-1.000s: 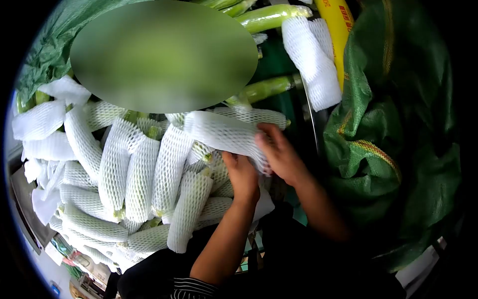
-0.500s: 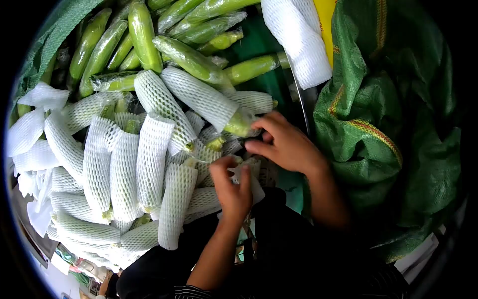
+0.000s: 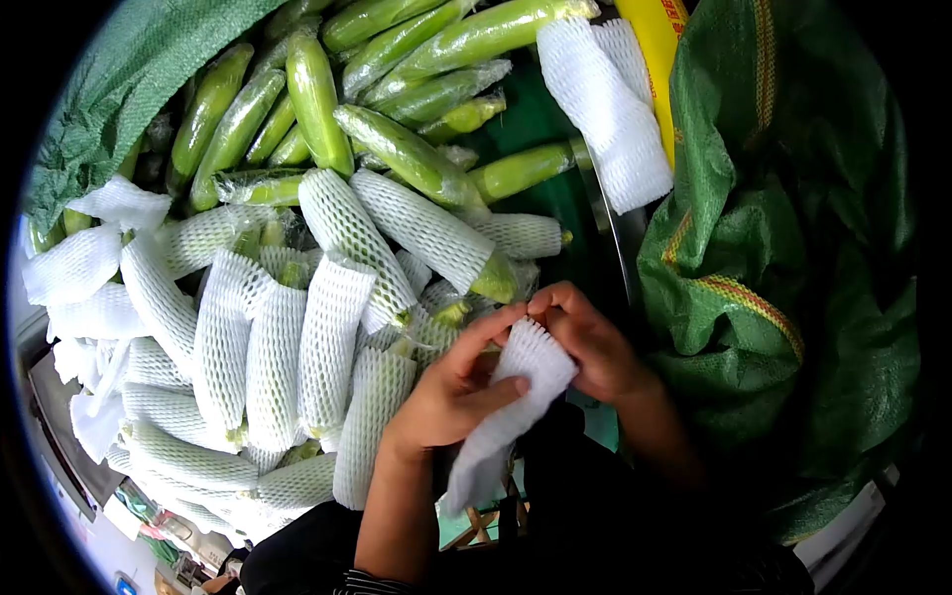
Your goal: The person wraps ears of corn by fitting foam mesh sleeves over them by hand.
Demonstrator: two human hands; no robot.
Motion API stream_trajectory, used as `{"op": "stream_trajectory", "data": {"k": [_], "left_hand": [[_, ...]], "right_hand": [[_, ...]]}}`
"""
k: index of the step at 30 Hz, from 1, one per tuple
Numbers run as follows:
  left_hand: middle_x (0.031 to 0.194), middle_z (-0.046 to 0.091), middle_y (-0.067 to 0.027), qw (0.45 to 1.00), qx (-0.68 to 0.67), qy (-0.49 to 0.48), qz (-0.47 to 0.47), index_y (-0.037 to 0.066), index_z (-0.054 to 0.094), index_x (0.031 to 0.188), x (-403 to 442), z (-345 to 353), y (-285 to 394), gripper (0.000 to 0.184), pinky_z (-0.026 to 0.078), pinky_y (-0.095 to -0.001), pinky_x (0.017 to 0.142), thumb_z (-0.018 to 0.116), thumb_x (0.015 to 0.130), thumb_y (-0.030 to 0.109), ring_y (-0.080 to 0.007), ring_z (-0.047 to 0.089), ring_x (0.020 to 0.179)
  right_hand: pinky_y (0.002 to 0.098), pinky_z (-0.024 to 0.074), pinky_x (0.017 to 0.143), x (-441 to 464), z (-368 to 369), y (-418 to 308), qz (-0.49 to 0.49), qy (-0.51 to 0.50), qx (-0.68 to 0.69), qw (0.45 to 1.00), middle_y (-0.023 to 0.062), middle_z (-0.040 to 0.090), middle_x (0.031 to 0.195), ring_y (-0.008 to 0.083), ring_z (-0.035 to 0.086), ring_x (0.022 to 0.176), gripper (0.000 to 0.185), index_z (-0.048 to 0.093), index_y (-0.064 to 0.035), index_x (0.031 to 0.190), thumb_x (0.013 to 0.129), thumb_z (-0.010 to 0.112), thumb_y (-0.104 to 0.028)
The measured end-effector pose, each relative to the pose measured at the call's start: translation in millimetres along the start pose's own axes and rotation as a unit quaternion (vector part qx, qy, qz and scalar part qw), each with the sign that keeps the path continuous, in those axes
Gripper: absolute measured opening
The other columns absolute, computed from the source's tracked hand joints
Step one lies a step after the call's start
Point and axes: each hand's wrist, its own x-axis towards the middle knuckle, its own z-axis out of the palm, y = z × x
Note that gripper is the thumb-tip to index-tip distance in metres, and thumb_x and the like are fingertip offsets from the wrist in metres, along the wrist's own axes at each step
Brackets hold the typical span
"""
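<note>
An empty-looking white foam net sleeve [image 3: 511, 397] hangs slanting between my two hands. My left hand [image 3: 451, 392] grips its side, thumb across the mesh. My right hand [image 3: 592, 347] pinches the sleeve's upper rim, fingertips close to those of the left. Just above the hands lies a green vegetable in a foam net [image 3: 426, 228], its green end sticking out. To the left, several netted vegetables [image 3: 337, 342] are piled close together. Behind them lie several bare green vegetables [image 3: 402, 154] in clear film.
A stack of white foam nets [image 3: 610, 119] lies at the upper right beside a yellow packet [image 3: 656, 50]. A crumpled green sack [image 3: 734, 288] fills the right side. Green woven sheeting [image 3: 129, 99] covers the upper left corner.
The netted vegetable my hands held a second ago now lies on the pile, released. Both hands have come together nearer my body, with an unfilled foam net between them.
</note>
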Motion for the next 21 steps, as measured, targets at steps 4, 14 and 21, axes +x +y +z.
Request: {"op": "stream_trajectory", "data": {"k": [4,14,21], "left_hand": [[0.122,0.062,-0.0056,0.994,-0.082,0.069,-0.003,0.008,0.053,0.134,33,10,16,0.035,0.051,-0.0215,0.079,0.062,0.100,0.007,-0.0115,0.061,0.102],[0.103,0.057,-0.0072,0.948,0.238,0.106,0.183,0.005,0.058,0.107,48,-10,-9,0.026,0.046,-0.0286,0.081,0.072,0.085,0.006,-0.0164,0.055,0.094],[0.113,0.065,-0.0149,0.871,0.319,0.338,0.158,0.000,0.051,0.126,116,-73,45,0.039,0.054,-0.0338,0.081,0.068,0.091,0.006,-0.0199,0.064,0.095]], "right_hand": [[0.0376,0.0482,0.098,9,11,-17,-0.119,-0.095,-0.031,0.988,0.0066,0.061,0.123,0.0166,0.058,0.113,0.066,0.047,-0.0054,0.139,0.087,0.082,-0.023],[0.0273,0.0504,0.082,31,21,-19,-0.192,0.063,-0.295,0.934,0.0029,0.060,0.103,0.0113,0.058,0.093,0.050,0.055,-0.0035,0.121,0.084,0.085,-0.019],[0.0282,0.0481,0.077,31,26,-32,-0.335,0.169,-0.367,0.851,0.0039,0.056,0.095,0.0119,0.055,0.090,0.023,0.061,0.0025,0.101,0.086,0.079,-0.001]]}}
